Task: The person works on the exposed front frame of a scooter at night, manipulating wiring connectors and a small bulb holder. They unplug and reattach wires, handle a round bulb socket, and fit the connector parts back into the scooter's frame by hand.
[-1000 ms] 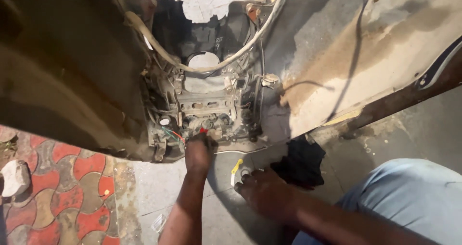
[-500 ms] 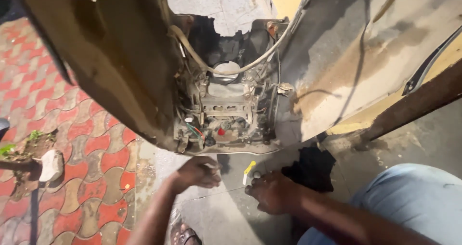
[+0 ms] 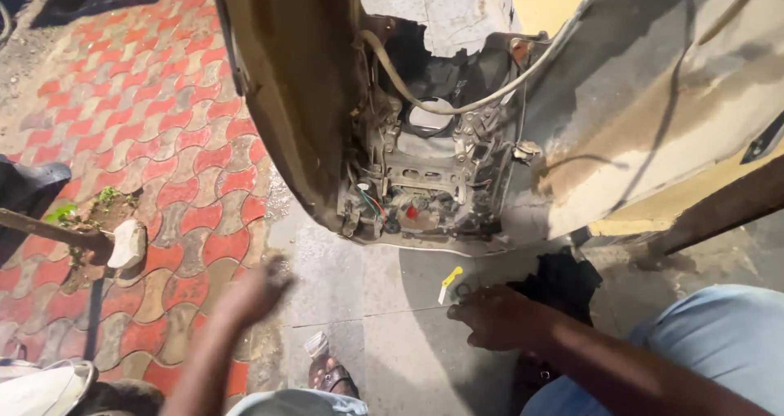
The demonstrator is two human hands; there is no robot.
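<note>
The right hand rests knuckles-up on the near concrete floor, fingers curled loosely beside a small yellow-handled tool lying within easy reach just below the opened machine housing. The left hand hangs blurred over the floor's left edge near the red paving, empty, its spread impossible to tell.

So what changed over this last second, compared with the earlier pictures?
The left hand drew back from the exposed engine parts toward the person and now hangs blurred over the pavement, holding nothing visible. The right hand stayed on the ground by the small yellow piece. The vehicle panels did not move.
</note>
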